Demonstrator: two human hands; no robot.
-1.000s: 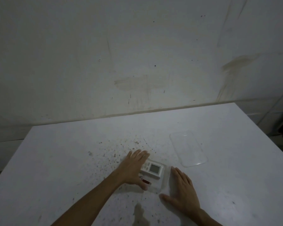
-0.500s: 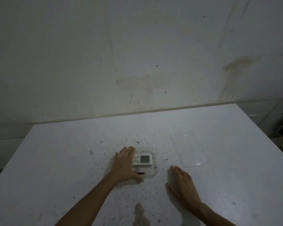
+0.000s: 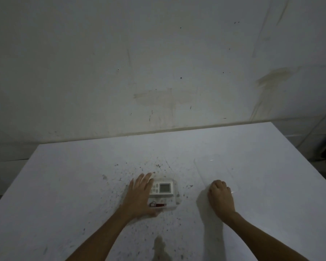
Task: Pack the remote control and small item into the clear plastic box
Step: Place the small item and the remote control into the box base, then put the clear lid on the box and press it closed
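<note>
The clear plastic box [image 3: 176, 201] lies near the middle of the white table. Inside it are a white remote control [image 3: 163, 188] with a grey screen and, on the near side of it, a small dark red item [image 3: 158, 205]. My left hand [image 3: 139, 194] lies over the box's left end, fingers on the remote's left part and thumb along the near wall. To the right, the flat clear lid [image 3: 213, 170] lies on the table, faint and hard to trace. My right hand [image 3: 220, 194] has its fingers curled on the lid's near end.
The white table [image 3: 73, 185] is speckled with dark spots around the box and has a darker stain [image 3: 161, 247] near its front edge. A stained white wall [image 3: 158, 72] rises just behind the table. The table's right edge runs diagonally at the far right.
The box with the remote has been slid left and turned square to me under my left hand. My right hand has left the box's right side and moved right onto the lid's near end.
</note>
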